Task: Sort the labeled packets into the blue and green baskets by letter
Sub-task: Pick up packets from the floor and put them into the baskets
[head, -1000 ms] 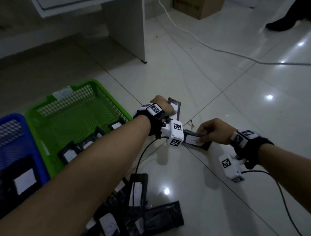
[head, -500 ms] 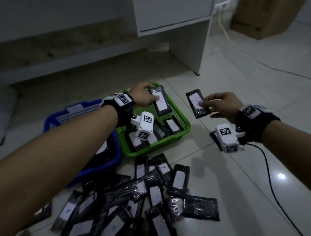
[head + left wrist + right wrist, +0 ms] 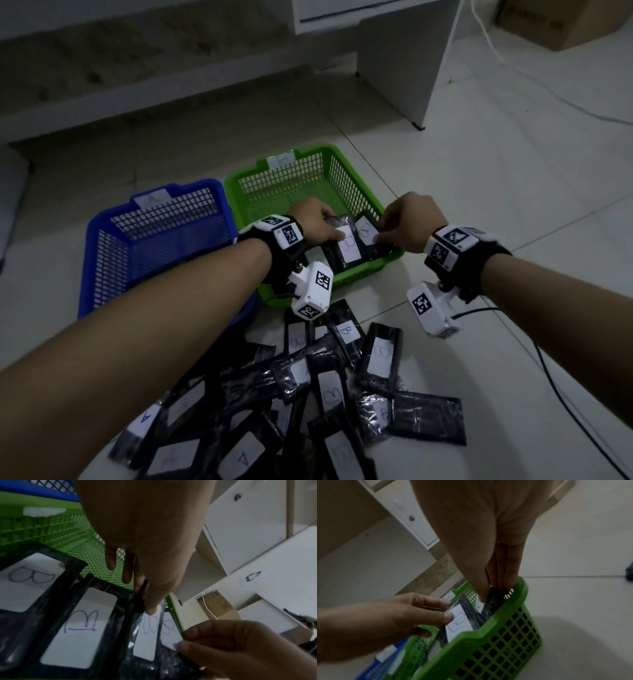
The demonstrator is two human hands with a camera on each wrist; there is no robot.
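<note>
The green basket point(image 3: 359, 270), tagged B, stands right of the blue basket point(image 3: 89, 260), tagged A. Both hands are down inside the green one. My left hand point(image 3: 334, 228) pinches a black packet with a white B label point(image 3: 347, 248) between thumb and fingers. The left wrist view shows that thumb on the packet point(image 3: 145, 635). My right hand point(image 3: 383, 229) pinches a second B packet point(image 3: 366, 233) by its edge next to the basket's right wall. In the right wrist view its thumb and fingers clamp that packet point(image 3: 493, 600). Other B packets point(image 3: 77, 628) lie in the basket.
A heap of several black labelled packets point(image 3: 325, 394), A and B mixed, lies on the tiled floor in front of the baskets. A white cabinet leg point(image 3: 400, 68) stands behind, with a cardboard box point(image 3: 561, 20) and a white cable point(image 3: 513, 68). A black wrist cable point(image 3: 565, 394) trails right.
Both hands lifted a packet each off the floor on the right, carried them left and lowered them into the green basket. The head view swung left and down.
</note>
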